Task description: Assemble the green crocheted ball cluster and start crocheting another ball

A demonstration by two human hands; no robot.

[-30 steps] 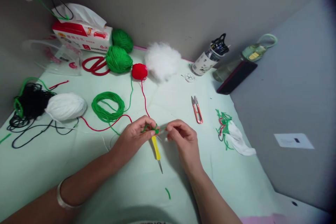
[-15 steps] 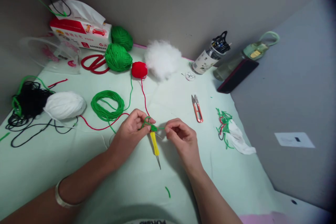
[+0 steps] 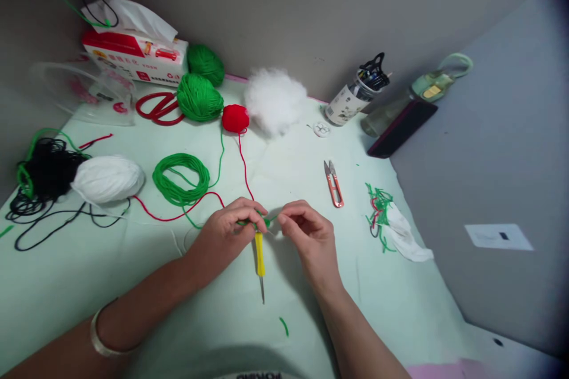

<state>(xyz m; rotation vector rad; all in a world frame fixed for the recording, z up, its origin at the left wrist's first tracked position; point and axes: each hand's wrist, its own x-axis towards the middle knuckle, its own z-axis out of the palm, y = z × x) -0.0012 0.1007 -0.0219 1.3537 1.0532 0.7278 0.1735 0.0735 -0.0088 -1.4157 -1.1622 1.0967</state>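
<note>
My left hand (image 3: pixel 233 225) is closed on a small piece of green crochet work (image 3: pixel 265 222), its fingertips bent over the stitches. A crochet hook (image 3: pixel 260 254) with a yellow grip hangs below those fingers, its lower metal end pointing toward me; its upper end is hidden by the hand and yarn. Just to the right, my right hand (image 3: pixel 309 234) pinches a short stretch of green yarn (image 3: pixel 274 218) that runs from the piece. A coil of green yarn (image 3: pixel 181 179) lies beyond my left hand, and red yarn (image 3: pixel 243 163) passes behind it.
Orange thread snips (image 3: pixel 333 183) lie beyond my right hand, with yarn scraps (image 3: pixel 380 207) farther right. Across the back stand white stuffing (image 3: pixel 275 100), a red yarn ball (image 3: pixel 235 118), red-handled scissors (image 3: pixel 160 109) and a pen cup (image 3: pixel 349 103). White yarn (image 3: pixel 109 179) sits left.
My left hand has rolled over, its fingers now covering more of the green piece. The yellow hook has swung more upright and slid slightly toward me. My right hand stays nearly still.
</note>
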